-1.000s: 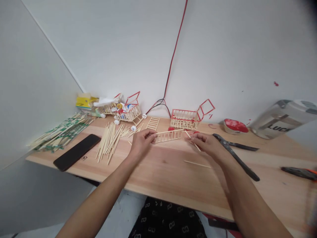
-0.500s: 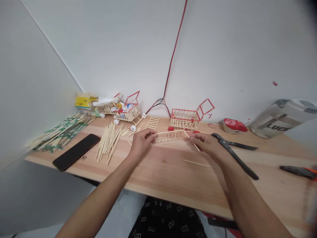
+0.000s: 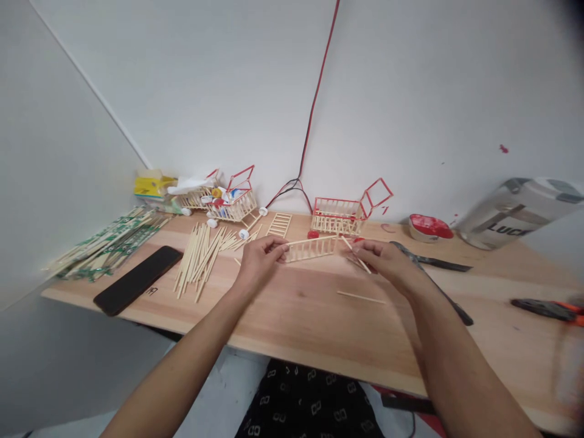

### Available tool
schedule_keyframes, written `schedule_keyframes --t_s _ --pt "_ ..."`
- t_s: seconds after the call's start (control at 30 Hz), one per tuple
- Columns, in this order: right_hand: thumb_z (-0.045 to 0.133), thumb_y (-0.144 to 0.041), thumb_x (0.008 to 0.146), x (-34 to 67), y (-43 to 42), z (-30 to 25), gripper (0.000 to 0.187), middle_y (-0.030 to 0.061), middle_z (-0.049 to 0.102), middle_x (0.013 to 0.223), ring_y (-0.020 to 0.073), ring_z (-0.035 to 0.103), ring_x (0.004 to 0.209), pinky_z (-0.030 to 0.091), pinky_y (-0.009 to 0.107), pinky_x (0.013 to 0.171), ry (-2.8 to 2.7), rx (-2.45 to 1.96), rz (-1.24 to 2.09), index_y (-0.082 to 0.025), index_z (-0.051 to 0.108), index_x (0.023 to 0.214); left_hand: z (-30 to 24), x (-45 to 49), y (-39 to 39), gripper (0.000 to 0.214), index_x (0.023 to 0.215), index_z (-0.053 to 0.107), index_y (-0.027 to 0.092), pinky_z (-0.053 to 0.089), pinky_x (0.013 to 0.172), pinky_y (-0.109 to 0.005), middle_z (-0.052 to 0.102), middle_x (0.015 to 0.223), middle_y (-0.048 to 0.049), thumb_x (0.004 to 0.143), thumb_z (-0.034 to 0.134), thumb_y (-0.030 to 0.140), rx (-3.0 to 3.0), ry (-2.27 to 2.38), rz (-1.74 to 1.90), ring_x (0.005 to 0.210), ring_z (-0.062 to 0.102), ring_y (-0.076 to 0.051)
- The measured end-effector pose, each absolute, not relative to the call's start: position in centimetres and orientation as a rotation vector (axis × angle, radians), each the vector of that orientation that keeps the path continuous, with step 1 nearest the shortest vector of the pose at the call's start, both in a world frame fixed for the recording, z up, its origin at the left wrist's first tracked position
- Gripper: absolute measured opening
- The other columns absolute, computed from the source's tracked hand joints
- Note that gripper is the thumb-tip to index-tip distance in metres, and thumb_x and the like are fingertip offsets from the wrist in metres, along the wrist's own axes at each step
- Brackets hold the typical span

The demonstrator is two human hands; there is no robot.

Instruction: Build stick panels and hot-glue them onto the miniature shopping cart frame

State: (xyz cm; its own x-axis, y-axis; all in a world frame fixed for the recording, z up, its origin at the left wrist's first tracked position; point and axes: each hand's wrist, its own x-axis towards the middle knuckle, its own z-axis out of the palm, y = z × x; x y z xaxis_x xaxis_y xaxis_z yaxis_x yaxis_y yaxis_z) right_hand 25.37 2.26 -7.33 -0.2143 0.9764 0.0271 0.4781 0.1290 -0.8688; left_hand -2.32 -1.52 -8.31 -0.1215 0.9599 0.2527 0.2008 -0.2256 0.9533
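My left hand (image 3: 264, 257) pinches the left end of a small ladder-like frame made of wooden sticks (image 3: 312, 248), held slightly above the table. Between the fingers of my right hand (image 3: 381, 258) is a short wooden stick (image 3: 356, 254), slanting close to the frame's right end; whether they touch I cannot tell. Another loose stick (image 3: 361, 297) lies on the table below my right hand. Behind the frame stands a miniature stick shopping cart (image 3: 338, 216) with red-painted edges and red wheels. A flat stick ladder panel (image 3: 279, 224) rests behind my left hand.
To the left are a stick pile (image 3: 198, 258), a black phone (image 3: 138, 280) and packaged sticks (image 3: 107, 243). Filled miniature carts (image 3: 232, 205) stand at the back. Long-handled cutters (image 3: 442, 263), pliers (image 3: 542, 308), a red paint tub (image 3: 430, 227) and a large container (image 3: 515, 213) are right.
The stick in my right hand has shifted slightly right, away from the frame's end. My left hand still holds the frame. The whole view has moved a little.
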Motion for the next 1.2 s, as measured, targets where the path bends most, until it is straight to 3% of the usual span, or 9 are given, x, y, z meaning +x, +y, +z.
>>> schedule_keyframes --t_s 0.2,0.5,0.7,0.87,1.03,1.2 --pt "0.054 -0.037 0.077 28.1 2.4 -7.2 0.021 0.0003 0.057 0.062 0.0137 0.046 0.059 0.032 0.026 0.056 -2.037 -1.565 0.537 -0.019 0.060 0.069 -8.6 -2.8 -1.0 0.021 0.078 0.068 0.011 0.049 0.056 -0.023 0.064 0.060 -0.0009 0.070 0.071 0.031 1.302 1.269 1.381 0.054 0.059 -0.011" --pt "0.053 -0.021 0.078 26.1 -3.1 -6.4 0.008 0.0010 0.064 0.076 0.0155 0.053 0.069 0.032 0.027 0.060 -2.471 -1.589 0.534 -0.021 0.060 0.074 -9.5 -3.2 -0.4 0.029 0.081 0.068 0.010 0.052 0.056 -0.024 0.065 0.059 -0.0017 0.065 0.076 0.033 1.197 1.245 1.335 0.052 0.060 -0.011" --pt "0.050 -0.017 0.080 25.2 -3.1 -6.0 0.012 0.0033 0.060 0.074 0.0147 0.049 0.066 0.027 0.028 0.058 -2.590 -1.608 0.464 -0.019 0.052 0.068 -9.9 -3.1 -0.1 0.032 0.082 0.067 0.007 0.053 0.054 -0.025 0.066 0.058 -0.0031 0.062 0.078 0.031 1.165 1.215 1.325 0.049 0.060 -0.011" --pt "0.054 -0.028 0.082 25.9 -1.8 -6.6 0.013 -0.0005 0.053 0.066 0.0117 0.043 0.059 0.029 0.026 0.056 -2.382 -1.397 0.934 -0.018 0.055 0.075 -10.1 -2.8 -0.1 0.032 0.080 0.066 0.007 0.054 0.052 -0.025 0.066 0.057 -0.0033 0.061 0.079 0.029 1.135 1.172 1.276 0.048 0.061 -0.012" --pt "0.061 -0.048 0.079 25.0 -0.6 -6.8 0.032 -0.0039 0.048 0.061 0.0078 0.037 0.052 0.024 0.024 0.050 -1.876 -1.250 1.494 -0.017 0.060 0.083 -10.2 -2.7 -0.2 0.030 0.085 0.066 0.006 0.055 0.054 -0.024 0.066 0.059 -0.0039 0.065 0.077 0.027 1.140 1.165 1.232 0.051 0.062 -0.012" --pt "0.077 -0.040 0.066 22.4 0.8 -6.7 0.032 -0.0038 0.050 0.064 0.0056 0.041 0.054 0.030 0.021 0.050 -1.502 -1.094 1.831 -0.015 0.059 0.073 -10.5 -2.7 -0.1 0.029 0.089 0.068 0.007 0.054 0.053 -0.024 0.067 0.064 -0.0047 0.068 0.076 0.025 1.197 1.179 1.195 0.052 0.062 -0.012"
